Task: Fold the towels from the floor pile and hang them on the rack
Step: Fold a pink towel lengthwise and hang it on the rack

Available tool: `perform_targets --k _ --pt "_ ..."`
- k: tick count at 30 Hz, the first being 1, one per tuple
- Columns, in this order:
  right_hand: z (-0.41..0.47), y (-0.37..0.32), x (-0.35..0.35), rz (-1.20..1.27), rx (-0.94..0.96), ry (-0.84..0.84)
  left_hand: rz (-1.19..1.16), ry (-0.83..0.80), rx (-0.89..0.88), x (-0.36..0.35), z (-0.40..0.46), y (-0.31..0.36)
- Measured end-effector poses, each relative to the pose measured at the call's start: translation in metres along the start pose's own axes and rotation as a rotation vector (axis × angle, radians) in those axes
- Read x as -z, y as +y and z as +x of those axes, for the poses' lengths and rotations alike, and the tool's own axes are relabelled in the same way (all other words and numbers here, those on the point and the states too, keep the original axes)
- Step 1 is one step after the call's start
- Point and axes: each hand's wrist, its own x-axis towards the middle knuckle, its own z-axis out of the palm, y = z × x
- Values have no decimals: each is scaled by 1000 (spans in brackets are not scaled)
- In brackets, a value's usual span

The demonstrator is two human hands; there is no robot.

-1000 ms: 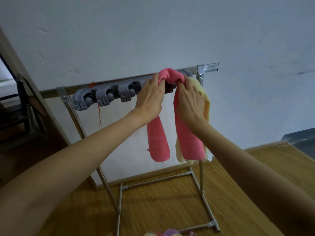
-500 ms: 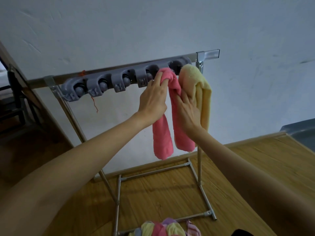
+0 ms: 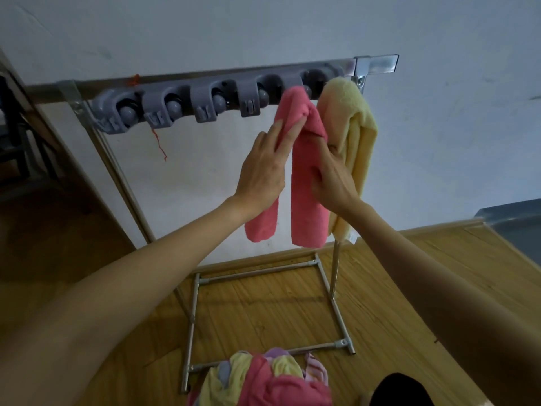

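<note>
Pink towel (image 3: 303, 183) hangs over the grey clip bar (image 3: 187, 102) of the rack (image 3: 376, 64), its long axis straight down, two tails side by side. A yellow towel (image 3: 355, 136) hangs just beyond it, toward my right hand's far side, touching.

Left hand (image 3: 263, 168) lies flat against the nearer-left tail, fingers stretched up toward the fold, palm loose, gripping nothing that I can see. Right hand (image 3: 332, 178) presses on the right tail from the side; fingers curl at the cloth but I cannot tell whether they pinch it.

I judge this towel is about done, only being smoothed.

What the coming move turns on: the floor pile (image 3: 263, 379) sits directly below both hands, near my feet, a loose heap with no clear long axis. Either hand drops to it about equally; the left looks freer. The free clips lie off to the left hand's side
</note>
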Motion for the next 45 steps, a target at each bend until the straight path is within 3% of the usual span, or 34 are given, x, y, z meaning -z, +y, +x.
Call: perform_targets --k 3,5,9,15,24,28,35,40,45 --pt "-15 -3 -4 39 38 119 -250 113 100 -4 -15 1" --pt "-25 -5 -9 94 -44 182 -344 129 241 -14 -33 0" --pt "-36 -3 -22 244 -298 231 -311 -11 456 -38 -74 -3" --pt "-38 0 -33 280 -393 201 -257 -273 665 -68 -104 2" --pt "-58 9 -51 250 -400 -24 -179 -233 633 -71 -115 6" --pt "-71 -2 -65 290 -389 -35 -174 -151 594 -68 -133 -8" --pt "-71 -4 -71 316 -384 -35 -149 -208 509 -72 -150 -10" --pt "-84 5 -78 280 -474 -81 -136 -368 434 -84 -177 -3" --pt "-135 22 -109 313 -509 -147 -111 -594 482 -88 -257 -1"
